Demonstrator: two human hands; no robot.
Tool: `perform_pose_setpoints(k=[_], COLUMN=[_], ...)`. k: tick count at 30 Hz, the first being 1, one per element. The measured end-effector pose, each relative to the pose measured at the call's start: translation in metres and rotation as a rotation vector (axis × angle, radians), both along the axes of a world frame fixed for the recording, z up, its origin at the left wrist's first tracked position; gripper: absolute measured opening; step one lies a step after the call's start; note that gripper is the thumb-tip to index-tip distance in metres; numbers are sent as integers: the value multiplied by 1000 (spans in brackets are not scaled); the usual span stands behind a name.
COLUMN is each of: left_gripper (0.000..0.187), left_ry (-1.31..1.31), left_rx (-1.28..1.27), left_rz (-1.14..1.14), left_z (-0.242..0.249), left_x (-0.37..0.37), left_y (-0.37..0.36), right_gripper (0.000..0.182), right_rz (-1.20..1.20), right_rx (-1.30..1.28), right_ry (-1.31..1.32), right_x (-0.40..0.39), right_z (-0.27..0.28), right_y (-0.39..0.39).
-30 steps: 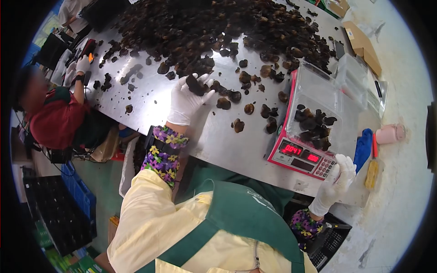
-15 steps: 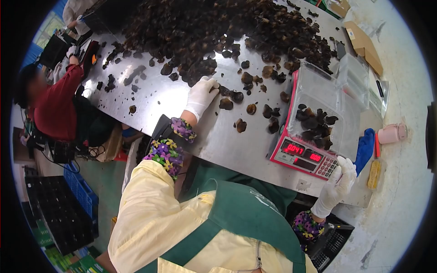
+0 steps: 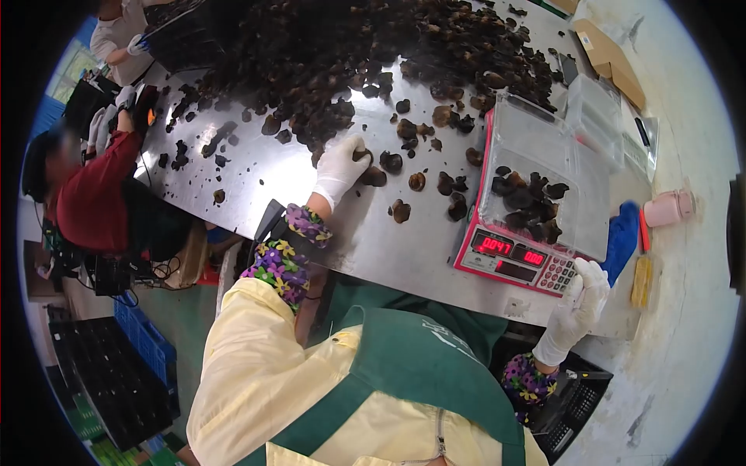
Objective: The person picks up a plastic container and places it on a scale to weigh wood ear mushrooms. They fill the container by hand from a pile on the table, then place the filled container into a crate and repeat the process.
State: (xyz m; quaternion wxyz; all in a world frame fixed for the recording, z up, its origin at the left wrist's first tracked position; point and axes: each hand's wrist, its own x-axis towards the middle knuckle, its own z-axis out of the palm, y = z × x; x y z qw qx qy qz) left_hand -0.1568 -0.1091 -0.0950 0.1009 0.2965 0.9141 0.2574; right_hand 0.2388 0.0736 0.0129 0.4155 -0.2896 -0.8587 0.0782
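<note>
My left hand (image 3: 340, 172), in a white glove, is closed with fingertips pinched on a dark wood ear mushroom (image 3: 362, 155) above the metal table (image 3: 295, 198). Loose wood ears lie just right of it. My right hand (image 3: 575, 314), also gloved, rests by the lower right corner of a red digital scale (image 3: 505, 252); its fingers are loosely curved, the thumb apart, and nothing shows in them. On the scale stands a clear plastic box (image 3: 579, 198) with several wood ears (image 3: 528, 203) inside. The display seems to read 0.047.
A large heap of wood ears (image 3: 303, 62) covers the far side. Clear boxes (image 3: 594, 113), a cardboard piece (image 3: 610, 62), a blue cloth-like item (image 3: 622, 237) and a pink jar (image 3: 668, 208) are at right. A co-worker in red (image 3: 93, 194) sits left; another person holds a black crate (image 3: 183, 39).
The view has shifted slightly. My left hand has closed on a wood ear beside the heap. The right hand stays by the scale. The person at the back has moved with the black crate.
</note>
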Motion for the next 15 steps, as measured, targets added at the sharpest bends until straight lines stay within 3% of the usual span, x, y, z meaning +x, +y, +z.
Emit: perform_pose_setpoints(k=[3,6,8,10,14,15], left_gripper=[25,27,34,28,24,24], left_ry=[-52,89,59,188,188,132], left_rx=[378,383,23,14,106,162], left_rz=[58,-85,-201,-224,-241,-124], left_z=[-3,5,16,5,1,8], left_x=[7,15,25,38,40,42], left_y=[-8,-10,-12,-14,-10,-5], right_gripper=[24,23,23,23,24,24], right_rz=[-17,-13,-4,3,-4,-2], right_rx=[4,8,4,-4,-2,-5], right_ry=[-21,-12,1,10,6,6], right_x=[4,0,-3,-4,-3,-2], right_z=[-2,-4,-4,-3,-3,-3], right_y=[3,5,4,4,3,3])
